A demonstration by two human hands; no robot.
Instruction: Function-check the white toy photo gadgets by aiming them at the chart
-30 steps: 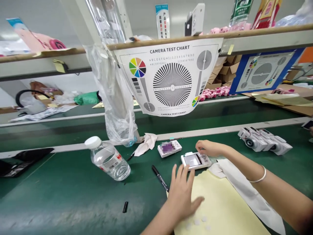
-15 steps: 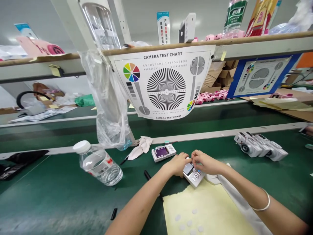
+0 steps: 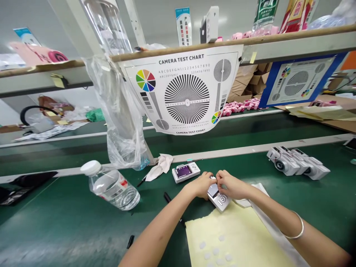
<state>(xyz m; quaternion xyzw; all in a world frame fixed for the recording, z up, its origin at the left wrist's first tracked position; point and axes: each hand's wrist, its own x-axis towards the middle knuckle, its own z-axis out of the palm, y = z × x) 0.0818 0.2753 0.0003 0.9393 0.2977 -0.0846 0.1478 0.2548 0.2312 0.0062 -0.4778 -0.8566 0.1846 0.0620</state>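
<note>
A small white camera (image 3: 221,202) with a grey screen lies tilted at the top edge of a yellow sheet (image 3: 236,237). My left hand (image 3: 202,185) is closed round its upper left side. My right hand (image 3: 232,185) has its fingers pinched together over the camera's top by the screen; what they hold, if anything, is hidden. A second white camera (image 3: 185,172), its screen lit purple, lies to the left beyond my left hand. Several small whitish pieces (image 3: 216,251) are on the yellow sheet.
A water bottle (image 3: 114,187) leans at left. A black marker (image 3: 167,197) and its cap (image 3: 130,241) lie near my left forearm. White cameras (image 3: 297,163) stand at right. A test chart (image 3: 187,92) hangs ahead, beside a plastic bag (image 3: 122,122). A crumpled cloth (image 3: 160,167) lies below.
The view has shifted slightly. Both hands remain at the camera, with the right fingers slightly lower over it. A blue light seen earlier on the camera no longer shows.
</note>
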